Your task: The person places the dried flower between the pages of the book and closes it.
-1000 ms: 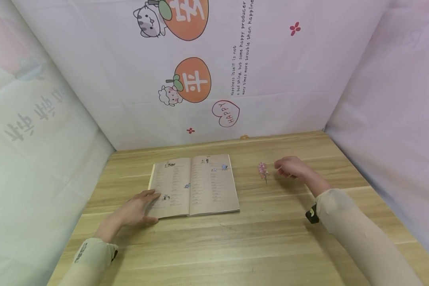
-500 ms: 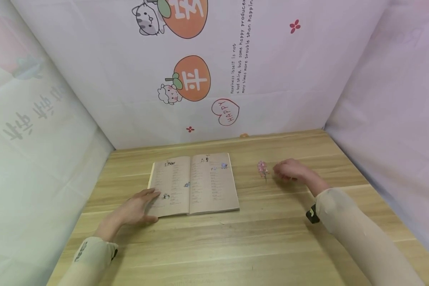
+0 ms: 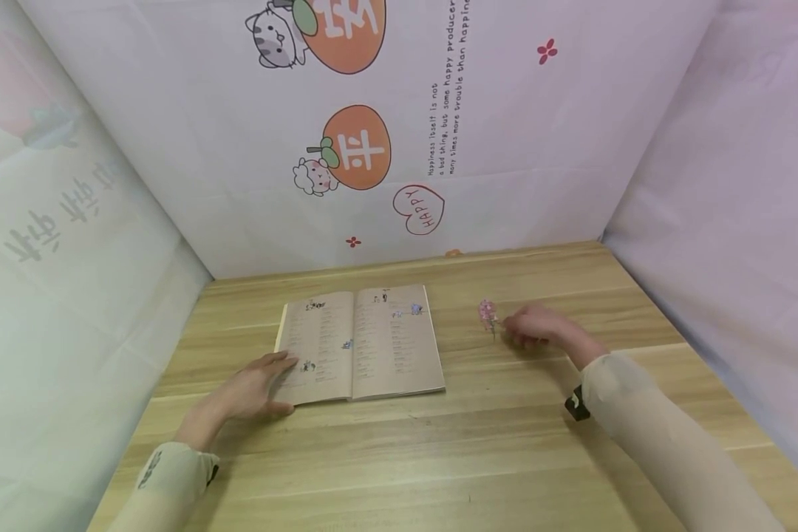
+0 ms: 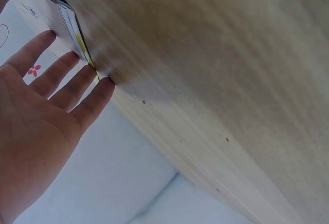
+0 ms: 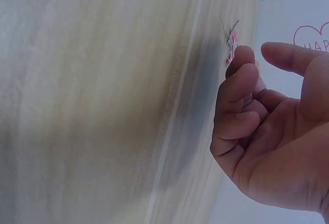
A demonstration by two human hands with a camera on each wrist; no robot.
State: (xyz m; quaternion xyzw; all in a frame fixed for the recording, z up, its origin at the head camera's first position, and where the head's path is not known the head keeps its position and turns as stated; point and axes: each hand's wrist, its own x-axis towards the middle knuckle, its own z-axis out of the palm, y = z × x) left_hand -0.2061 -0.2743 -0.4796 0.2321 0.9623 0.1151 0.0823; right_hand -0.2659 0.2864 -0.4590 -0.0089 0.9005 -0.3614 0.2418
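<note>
A booklet lies spread open on the wooden table, its pages carrying columns of small print and little drawings. My left hand rests on its lower left corner, fingers extended; in the left wrist view the fingertips reach the booklet's edge. To the right of the booklet lies a small pink flower sprig with a thin stem. Just right of that stem is my right hand. In the right wrist view its fingers are bent, the thumb stands apart, and nothing is between them.
White printed cloth walls enclose the table at the back and on both sides. A dark band sits at the right wrist.
My right hand has shifted slightly left and toward me, closer to the stem. The left hand, booklet and flower sprig stay where they were.
</note>
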